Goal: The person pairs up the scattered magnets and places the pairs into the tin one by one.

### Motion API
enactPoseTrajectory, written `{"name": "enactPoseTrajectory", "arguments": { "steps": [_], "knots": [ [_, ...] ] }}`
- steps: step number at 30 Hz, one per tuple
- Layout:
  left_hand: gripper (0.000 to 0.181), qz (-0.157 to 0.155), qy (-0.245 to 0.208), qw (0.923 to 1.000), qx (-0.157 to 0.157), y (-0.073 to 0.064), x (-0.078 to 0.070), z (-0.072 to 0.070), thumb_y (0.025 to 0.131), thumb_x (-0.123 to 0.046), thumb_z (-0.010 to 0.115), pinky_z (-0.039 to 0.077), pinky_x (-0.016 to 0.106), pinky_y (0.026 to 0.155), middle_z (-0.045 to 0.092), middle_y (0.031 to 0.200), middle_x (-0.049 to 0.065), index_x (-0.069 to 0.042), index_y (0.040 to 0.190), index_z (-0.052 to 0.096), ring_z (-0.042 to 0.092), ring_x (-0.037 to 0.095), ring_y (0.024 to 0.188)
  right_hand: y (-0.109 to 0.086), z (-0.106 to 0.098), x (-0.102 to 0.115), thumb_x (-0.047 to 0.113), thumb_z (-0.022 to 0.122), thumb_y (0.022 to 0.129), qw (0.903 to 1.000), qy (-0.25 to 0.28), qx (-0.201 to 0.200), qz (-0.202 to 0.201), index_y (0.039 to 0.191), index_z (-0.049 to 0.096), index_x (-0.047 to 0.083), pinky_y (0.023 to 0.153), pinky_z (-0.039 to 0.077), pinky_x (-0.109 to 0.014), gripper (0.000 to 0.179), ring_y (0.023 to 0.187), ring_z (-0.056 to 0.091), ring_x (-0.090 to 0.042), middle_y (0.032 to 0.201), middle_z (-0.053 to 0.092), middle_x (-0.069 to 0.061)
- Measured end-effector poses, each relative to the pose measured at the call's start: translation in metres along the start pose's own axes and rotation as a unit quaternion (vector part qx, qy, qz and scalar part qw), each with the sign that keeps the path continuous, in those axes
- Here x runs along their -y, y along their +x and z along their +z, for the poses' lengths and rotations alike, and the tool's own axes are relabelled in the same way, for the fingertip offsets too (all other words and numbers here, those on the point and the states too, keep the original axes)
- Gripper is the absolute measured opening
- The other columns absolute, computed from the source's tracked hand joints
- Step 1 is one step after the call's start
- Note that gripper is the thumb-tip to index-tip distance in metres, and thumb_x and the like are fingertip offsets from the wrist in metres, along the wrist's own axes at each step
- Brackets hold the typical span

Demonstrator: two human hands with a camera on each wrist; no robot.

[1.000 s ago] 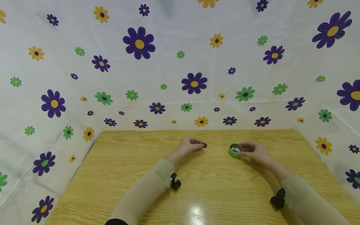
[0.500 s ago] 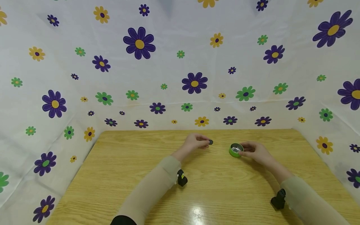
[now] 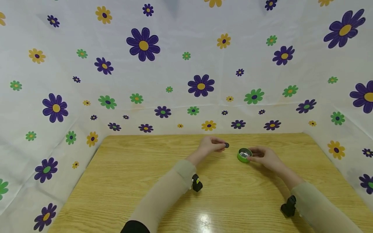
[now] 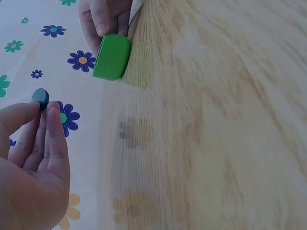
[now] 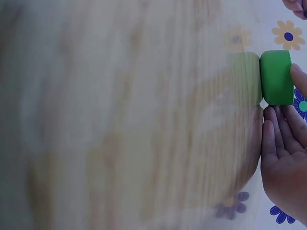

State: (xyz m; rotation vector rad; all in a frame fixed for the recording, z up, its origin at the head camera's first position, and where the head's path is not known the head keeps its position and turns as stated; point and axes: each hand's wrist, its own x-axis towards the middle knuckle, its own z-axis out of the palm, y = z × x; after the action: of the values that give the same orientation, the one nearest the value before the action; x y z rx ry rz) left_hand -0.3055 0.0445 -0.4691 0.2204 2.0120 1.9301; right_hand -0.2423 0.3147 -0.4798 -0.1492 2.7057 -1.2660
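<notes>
Between thumb and fingers my left hand pinches a small dark round disc, held up off the table. In the left wrist view the disc stands on edge above the fingertips. To its right, a little nearer the front, a small green bowl with a shiny metal inside stands upright on the table. My right hand holds this bowl from the right, thumb on the near side and fingers on the far side. In the right wrist view only the green outer wall of the bowl shows.
Beneath both hands is a wooden table with a light glare near the front. A white cloth printed with flowers hangs behind it and along both sides. Black wrist cameras sit on both sleeves.
My left hand has moved right and slightly farther back, bringing the disc closer to the bowl. My right hand and the bowl have stayed in place.
</notes>
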Motion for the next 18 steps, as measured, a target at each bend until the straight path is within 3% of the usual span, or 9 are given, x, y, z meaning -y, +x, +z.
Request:
{"name": "enactPoseTrajectory", "arguments": {
  "steps": [4, 8, 12, 18],
  "knots": [
    [0.018, 0.007, -0.002, 1.0, -0.004, 0.001, -0.001, 0.008, 0.096, 0.002, 0.076, 0.068, 0.033, 0.082, 0.079, 0.112, 0.026, 0.009, 0.112, 0.078, 0.075, 0.01, 0.074, 0.0, 0.001, 0.001, 0.026, 0.078, 0.1, 1.0, 0.0, -0.002, 0.001, 0.141, 0.06, -0.009, 0.097, 0.06, -0.035, 0.057, 0.12, 0.068, -0.04, 0.136, 0.067, -0.03],
    [0.017, 0.018, 0.01, 0.9997, -0.008, 0.0, -0.003, 0.017, 0.096, 0.003, 0.075, 0.067, 0.038, 0.087, 0.079, 0.112, 0.027, 0.01, 0.112, 0.078, 0.08, 0.022, 0.084, 0.0, 0.001, 0.001, 0.027, 0.078, 0.1, 1.0, 0.0, -0.004, 0.005, 0.141, 0.06, -0.009, 0.102, 0.06, -0.047, 0.058, 0.12, 0.069, -0.039, 0.136, 0.067, -0.03],
    [0.016, 0.022, 0.02, 0.9993, -0.02, 0.003, -0.002, 0.025, 0.096, 0.003, 0.076, 0.067, 0.041, 0.09, 0.079, 0.109, 0.026, 0.009, 0.11, 0.078, 0.081, 0.03, 0.092, 0.0, 0.001, 0.0, 0.027, 0.078, 0.1, 0.9999, 0.007, -0.004, 0.007, 0.142, 0.06, -0.009, 0.103, 0.059, -0.05, 0.058, 0.121, 0.068, -0.04, 0.137, 0.067, -0.03],
    [0.016, 0.012, 0.035, 0.9989, -0.029, 0.005, -0.001, 0.035, 0.095, 0.001, 0.077, 0.067, 0.039, 0.089, 0.08, 0.108, 0.023, 0.008, 0.11, 0.079, 0.081, 0.028, 0.093, 0.001, 0.001, -0.002, 0.026, 0.077, 0.1, 1.0, 0.008, -0.003, 0.001, 0.142, 0.059, -0.009, 0.094, 0.059, -0.031, 0.057, 0.121, 0.069, -0.04, 0.137, 0.067, -0.03]
  ]
}}
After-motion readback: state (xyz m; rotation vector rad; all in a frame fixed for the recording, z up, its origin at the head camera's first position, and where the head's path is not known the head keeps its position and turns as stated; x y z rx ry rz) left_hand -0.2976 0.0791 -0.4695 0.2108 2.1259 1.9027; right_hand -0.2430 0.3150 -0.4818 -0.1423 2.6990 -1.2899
